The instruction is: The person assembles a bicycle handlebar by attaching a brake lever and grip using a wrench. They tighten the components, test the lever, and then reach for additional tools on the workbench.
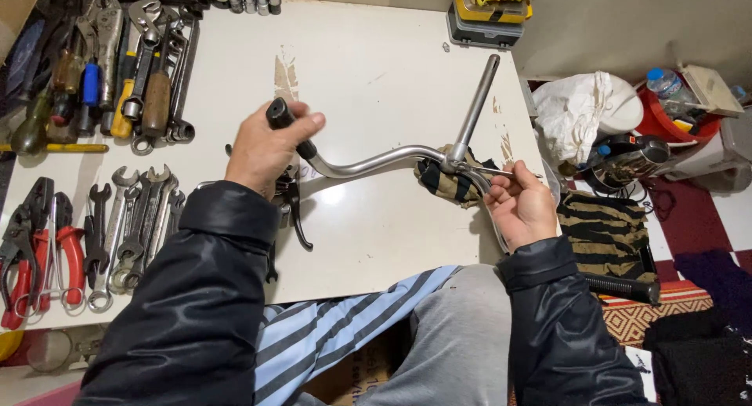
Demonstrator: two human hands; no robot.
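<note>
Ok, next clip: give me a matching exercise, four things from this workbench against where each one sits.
Things:
1. left hand
2. right hand
3. wrenches
4. yellow tool case

Places:
A. far edge of the white table
B. on the black grip of the handlebar
C. left side of the table, laid in a row
D. by the striped rag at the handlebar's stem

Pairs: 1-B, 2-D, 3-C, 4-A

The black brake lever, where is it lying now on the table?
In the head view the black brake lever lies on the white table, left of centre, just below the left hand gripping the handlebar.
</note>
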